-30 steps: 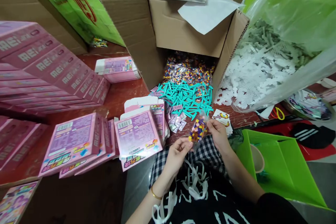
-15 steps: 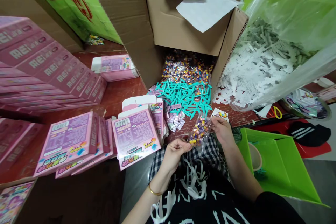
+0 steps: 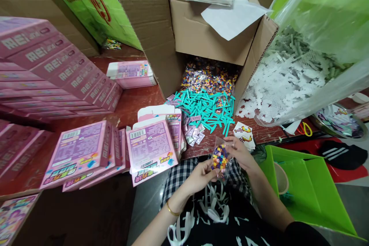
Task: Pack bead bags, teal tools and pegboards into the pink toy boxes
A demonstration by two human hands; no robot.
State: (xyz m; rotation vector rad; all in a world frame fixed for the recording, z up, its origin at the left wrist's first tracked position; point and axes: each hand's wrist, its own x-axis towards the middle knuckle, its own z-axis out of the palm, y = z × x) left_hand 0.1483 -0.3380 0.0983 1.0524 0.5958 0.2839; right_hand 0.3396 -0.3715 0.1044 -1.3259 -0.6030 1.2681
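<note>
Both my hands hold one small clear bag of coloured beads over my lap, just in front of the table edge. My left hand pinches the bag's lower end. My right hand grips its upper right side. Behind them on the table lie a heap of teal plastic tools, small silvery sachets and a few printed pattern cards. An open pink box stands to the left of my hands.
A tipped cardboard carton spills bead bags at the back. A clear sack of white pegboards sits on the right. Pink boxes are stacked on the left, and a green bin stands by my right knee.
The bead bag, stretched out between my hands half a second ago, is now bunched together and lower. Both hands have drawn closer to each other.
</note>
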